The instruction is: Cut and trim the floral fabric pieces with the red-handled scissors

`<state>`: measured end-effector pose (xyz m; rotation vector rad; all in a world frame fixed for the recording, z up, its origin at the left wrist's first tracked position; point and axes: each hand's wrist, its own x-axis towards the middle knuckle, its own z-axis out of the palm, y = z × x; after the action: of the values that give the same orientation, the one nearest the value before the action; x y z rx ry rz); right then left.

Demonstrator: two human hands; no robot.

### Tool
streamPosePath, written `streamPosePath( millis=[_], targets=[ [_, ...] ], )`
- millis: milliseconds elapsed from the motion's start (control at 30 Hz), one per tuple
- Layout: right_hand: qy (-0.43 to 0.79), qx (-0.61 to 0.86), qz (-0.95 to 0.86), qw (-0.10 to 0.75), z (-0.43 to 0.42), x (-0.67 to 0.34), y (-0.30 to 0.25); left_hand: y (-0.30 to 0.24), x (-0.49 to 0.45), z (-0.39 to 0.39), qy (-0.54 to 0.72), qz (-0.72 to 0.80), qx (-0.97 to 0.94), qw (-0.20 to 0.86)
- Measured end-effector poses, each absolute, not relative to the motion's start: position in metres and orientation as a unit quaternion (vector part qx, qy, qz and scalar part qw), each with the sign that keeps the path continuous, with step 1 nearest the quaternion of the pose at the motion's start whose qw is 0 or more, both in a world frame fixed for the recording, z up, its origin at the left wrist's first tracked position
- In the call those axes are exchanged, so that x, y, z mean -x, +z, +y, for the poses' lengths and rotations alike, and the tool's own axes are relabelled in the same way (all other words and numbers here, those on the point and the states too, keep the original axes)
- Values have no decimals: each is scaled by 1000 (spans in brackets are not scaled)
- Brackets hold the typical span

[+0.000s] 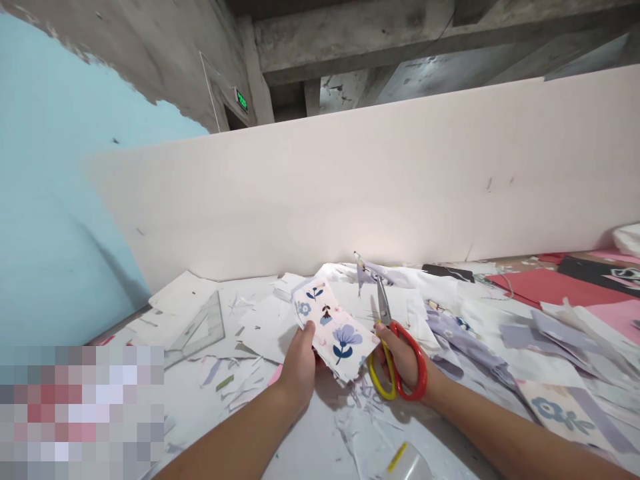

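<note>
My left hand [299,367] is closed around the left edge of a floral-print piece [327,327], white with blue and purple flowers, its thumb on the printed face. Whether it is fabric or paper, I cannot tell; its lower edge looks layered. In my right hand [400,353] are scissors [384,303] with one red and one yellow handle loop, blades pointing up and away. My right fingertips are close to the right corner of the floral piece. Behind the blades lies a crumpled lilac printed scrap [373,272].
White sheets and thin offcuts [245,393] litter the table. A clear set square [203,327] lies left. Lilac scraps [450,333], a floral piece [563,410] and red sheets [540,287] are on the right. A clear roll [413,462] sits in front; a pale partition [350,187] stands behind.
</note>
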<state>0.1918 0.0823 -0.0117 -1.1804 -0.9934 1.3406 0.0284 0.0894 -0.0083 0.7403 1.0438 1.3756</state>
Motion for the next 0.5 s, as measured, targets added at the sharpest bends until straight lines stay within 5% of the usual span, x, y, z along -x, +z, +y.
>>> streamPosePath(
  millis=[333, 500],
  targets=[
    [598, 502, -389, 489, 80, -191, -2, -9, -24, 95, 590, 448, -415, 528],
    [635, 428, -352, 538, 81, -193, 10, 10, -21, 79, 608, 365, -549, 443]
  ],
)
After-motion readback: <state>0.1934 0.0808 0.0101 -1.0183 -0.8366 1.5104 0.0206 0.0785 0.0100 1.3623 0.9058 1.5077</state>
